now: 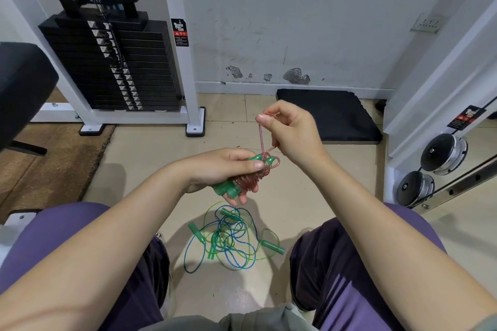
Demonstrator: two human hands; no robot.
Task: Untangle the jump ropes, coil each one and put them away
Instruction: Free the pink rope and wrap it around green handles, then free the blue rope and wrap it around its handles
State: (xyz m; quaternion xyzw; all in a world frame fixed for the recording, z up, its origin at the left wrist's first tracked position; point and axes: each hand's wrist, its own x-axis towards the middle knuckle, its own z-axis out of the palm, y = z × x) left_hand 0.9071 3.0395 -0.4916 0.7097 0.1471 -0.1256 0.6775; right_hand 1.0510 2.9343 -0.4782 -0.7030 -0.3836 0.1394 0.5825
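Note:
My left hand (pixel 220 169) grips a pink jump rope bundle (pixel 246 183): its cord is wound in tight coils around two green handles held side by side. My right hand (pixel 287 131) is raised above it and pinches a loop of the pink cord (pixel 261 137), which runs down taut to a knot at the top of the bundle. On the floor between my feet lies a loose tangle of a blue rope and a green rope (pixel 228 236), with several green handles sticking out of it.
A white weight-stack machine (pixel 113 62) stands at the back left, with a black padded seat (pixel 21 88) at the left edge. A black foam mat (pixel 328 115) lies by the wall. Round weights (pixel 443 153) sit on a rack at the right.

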